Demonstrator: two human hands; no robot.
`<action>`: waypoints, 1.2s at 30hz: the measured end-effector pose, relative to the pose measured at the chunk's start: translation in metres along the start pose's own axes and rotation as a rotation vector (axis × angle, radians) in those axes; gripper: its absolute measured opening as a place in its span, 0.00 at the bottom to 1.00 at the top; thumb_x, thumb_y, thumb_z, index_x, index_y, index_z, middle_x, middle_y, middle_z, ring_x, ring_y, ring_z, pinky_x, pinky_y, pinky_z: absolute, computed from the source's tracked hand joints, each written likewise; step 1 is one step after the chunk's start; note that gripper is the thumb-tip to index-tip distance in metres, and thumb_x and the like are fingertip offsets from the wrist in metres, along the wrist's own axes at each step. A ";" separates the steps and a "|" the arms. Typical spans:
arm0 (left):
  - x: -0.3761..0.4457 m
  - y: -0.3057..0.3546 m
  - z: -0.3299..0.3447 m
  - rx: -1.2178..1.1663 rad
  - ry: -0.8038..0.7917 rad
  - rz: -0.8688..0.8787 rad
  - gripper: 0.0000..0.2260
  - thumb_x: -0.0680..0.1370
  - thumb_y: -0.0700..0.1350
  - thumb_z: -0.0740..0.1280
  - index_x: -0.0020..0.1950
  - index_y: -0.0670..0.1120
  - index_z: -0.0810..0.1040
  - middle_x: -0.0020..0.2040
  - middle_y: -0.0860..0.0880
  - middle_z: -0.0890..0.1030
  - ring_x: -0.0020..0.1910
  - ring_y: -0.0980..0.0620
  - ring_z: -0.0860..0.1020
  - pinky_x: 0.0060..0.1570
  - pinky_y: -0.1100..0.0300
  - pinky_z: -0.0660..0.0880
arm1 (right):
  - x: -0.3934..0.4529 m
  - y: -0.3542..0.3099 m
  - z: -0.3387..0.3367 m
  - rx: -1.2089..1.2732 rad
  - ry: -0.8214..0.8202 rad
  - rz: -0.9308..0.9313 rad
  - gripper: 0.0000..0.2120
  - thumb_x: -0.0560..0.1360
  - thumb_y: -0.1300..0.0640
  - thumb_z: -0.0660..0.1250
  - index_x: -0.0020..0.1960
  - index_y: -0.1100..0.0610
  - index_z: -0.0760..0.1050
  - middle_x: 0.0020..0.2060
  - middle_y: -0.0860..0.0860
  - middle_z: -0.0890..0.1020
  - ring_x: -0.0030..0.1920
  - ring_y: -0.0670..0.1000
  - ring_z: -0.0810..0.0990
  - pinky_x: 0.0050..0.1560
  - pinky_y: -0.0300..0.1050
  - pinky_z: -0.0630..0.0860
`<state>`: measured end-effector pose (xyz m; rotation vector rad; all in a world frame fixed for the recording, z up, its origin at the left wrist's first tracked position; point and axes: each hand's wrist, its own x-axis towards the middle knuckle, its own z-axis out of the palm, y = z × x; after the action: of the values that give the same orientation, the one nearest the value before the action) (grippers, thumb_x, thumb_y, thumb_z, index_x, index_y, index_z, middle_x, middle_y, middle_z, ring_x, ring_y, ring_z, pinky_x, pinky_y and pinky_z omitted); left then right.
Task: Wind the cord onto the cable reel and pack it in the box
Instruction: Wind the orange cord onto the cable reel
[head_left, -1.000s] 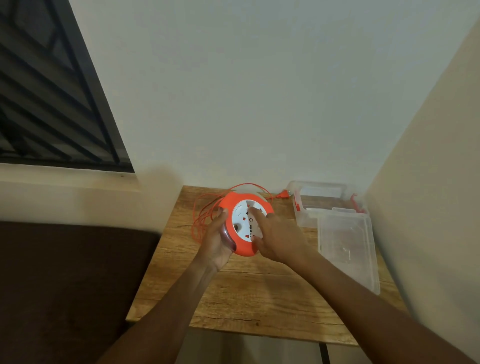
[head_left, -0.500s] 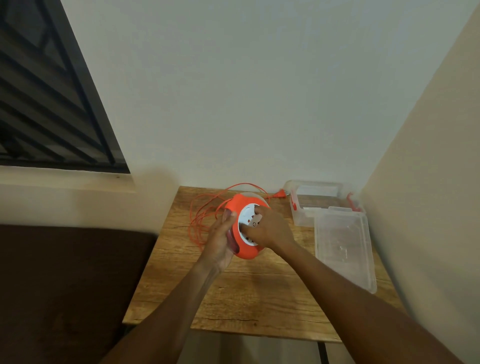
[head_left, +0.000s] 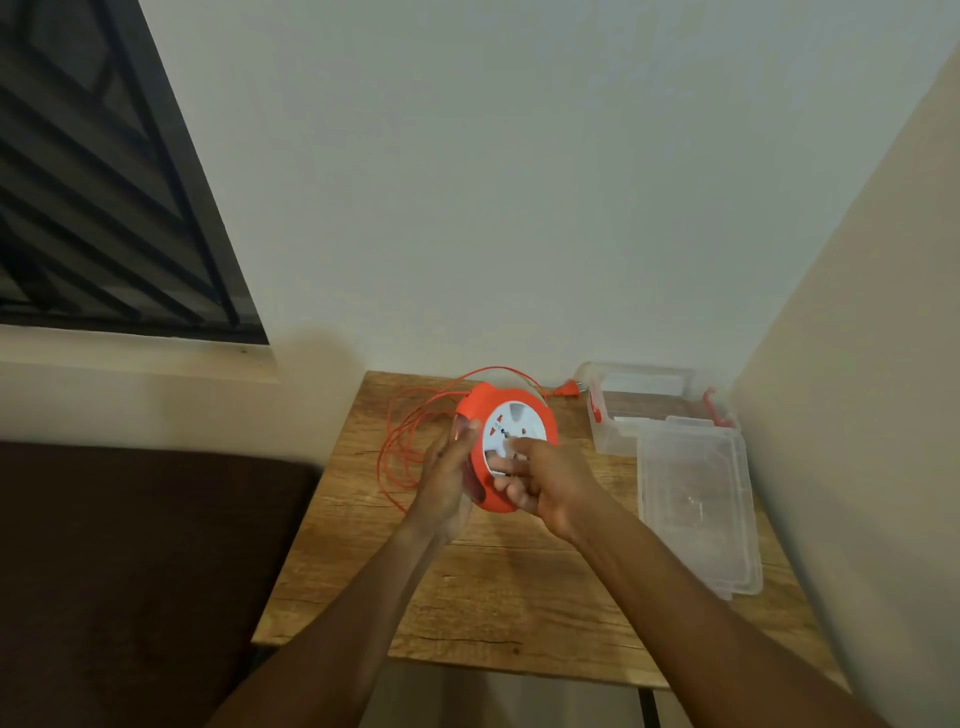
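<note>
Wood-grain table (head_left: 498, 597), front edge nearest. Above it, left hand (head_left: 447, 483) grips the round orange cable reel (head_left: 511, 410) by its rim, fingers curled. Right hand (head_left: 550, 486) fingers curl on the white socket face; exact hold blurred. Thin orange cord (head_left: 402, 447) lies in loose loops behind-left. Clear plastic lid (head_left: 696, 509) right, open clear box (head_left: 654, 410) beyond, red latches.

The room was dim and evenly lit, with a greenish-grey cast on the back wall (head_left: 519, 182). A soft shadow spread on that wall just left of the desk (head_left: 519, 597). The window (head_left: 93, 182) in the upper left was dark. Wide-angle distortion slanted the window frame and the wall at the right edge. The hands were slightly motion-blurred; detail was soft throughout.
</note>
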<state>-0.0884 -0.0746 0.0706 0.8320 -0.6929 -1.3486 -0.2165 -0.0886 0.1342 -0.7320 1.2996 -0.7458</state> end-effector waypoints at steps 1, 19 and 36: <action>0.000 0.002 0.001 -0.034 0.015 -0.018 0.14 0.84 0.48 0.64 0.68 0.47 0.80 0.66 0.38 0.81 0.63 0.38 0.81 0.65 0.39 0.75 | -0.002 0.005 -0.001 -0.152 0.054 -0.130 0.14 0.76 0.59 0.68 0.57 0.67 0.77 0.39 0.58 0.87 0.29 0.51 0.82 0.26 0.41 0.76; -0.004 0.013 0.002 -0.050 -0.028 -0.054 0.16 0.83 0.52 0.66 0.69 0.52 0.80 0.67 0.42 0.82 0.65 0.42 0.81 0.60 0.41 0.80 | 0.016 -0.006 -0.001 -1.210 0.164 -0.693 0.37 0.72 0.39 0.68 0.77 0.49 0.62 0.69 0.52 0.76 0.64 0.57 0.78 0.54 0.51 0.79; -0.003 -0.004 0.002 0.039 -0.061 0.045 0.14 0.83 0.47 0.67 0.66 0.43 0.80 0.60 0.37 0.84 0.58 0.39 0.84 0.56 0.47 0.81 | 0.010 -0.006 -0.008 0.253 -0.084 0.236 0.17 0.83 0.50 0.57 0.59 0.62 0.74 0.33 0.58 0.84 0.18 0.43 0.69 0.16 0.32 0.64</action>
<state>-0.0924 -0.0720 0.0686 0.8047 -0.7839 -1.3279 -0.2238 -0.1009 0.1323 -0.3945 1.1658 -0.6650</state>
